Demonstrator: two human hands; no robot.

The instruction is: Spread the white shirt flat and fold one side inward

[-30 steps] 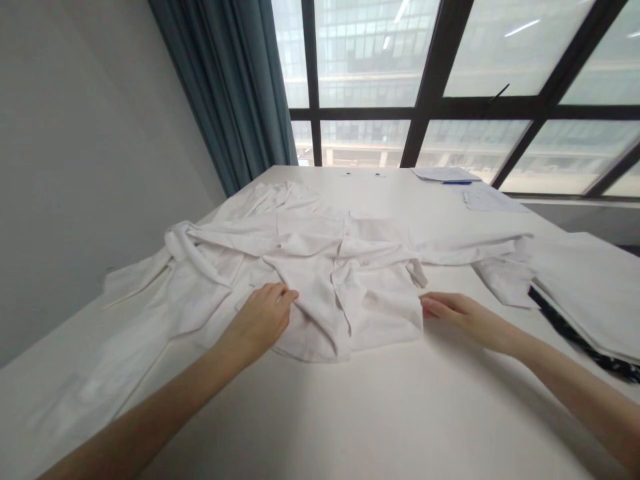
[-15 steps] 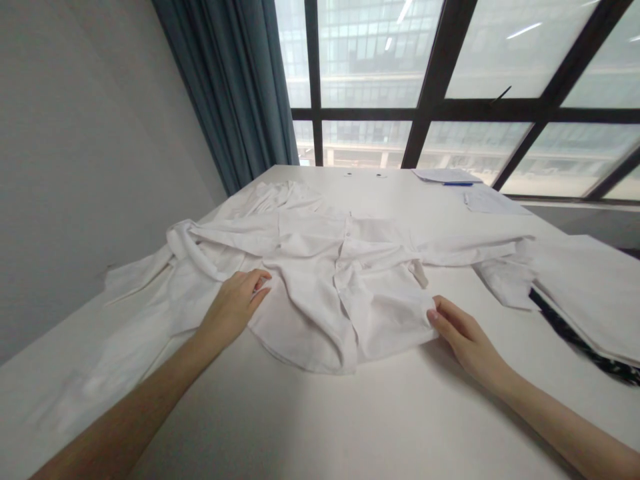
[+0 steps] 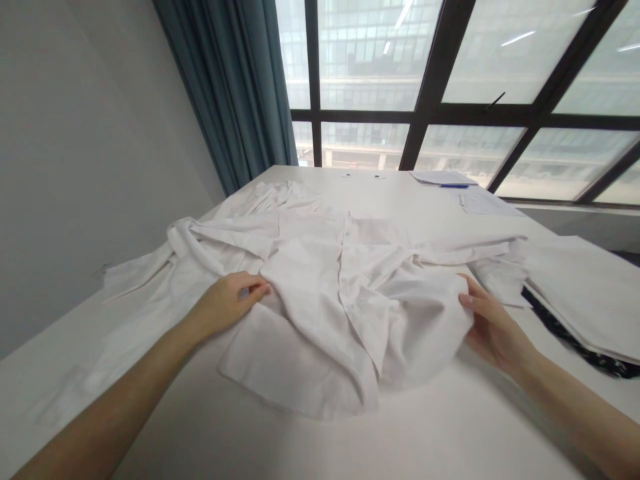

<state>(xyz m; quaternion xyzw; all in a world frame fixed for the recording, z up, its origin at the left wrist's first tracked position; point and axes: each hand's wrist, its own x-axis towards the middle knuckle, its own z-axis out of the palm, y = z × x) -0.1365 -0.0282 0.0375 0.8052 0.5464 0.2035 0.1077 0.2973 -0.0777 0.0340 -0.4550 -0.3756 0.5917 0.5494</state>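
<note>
A white button-up shirt (image 3: 320,287) lies spread on the white table, its hem toward me and its button placket running down the middle. My left hand (image 3: 233,299) pinches the cloth at the shirt's left side. At the right side, my right hand (image 3: 493,323) grips the edge of the shirt, with the fabric lifted and bunched beside it. One sleeve (image 3: 465,252) stretches out to the right. Folds hide part of the lower front.
More white garments (image 3: 145,313) lie along the left of the table (image 3: 280,453), and another crumpled one (image 3: 280,197) behind. A white stack with a black patterned edge (image 3: 585,340) sits at the right. Papers (image 3: 440,177) and a blue pen (image 3: 454,186) are near the window.
The shirt's hem has come nearer to me and spread wider. My right hand has moved right and up with the side edge; my left hand has closed on the cloth.
</note>
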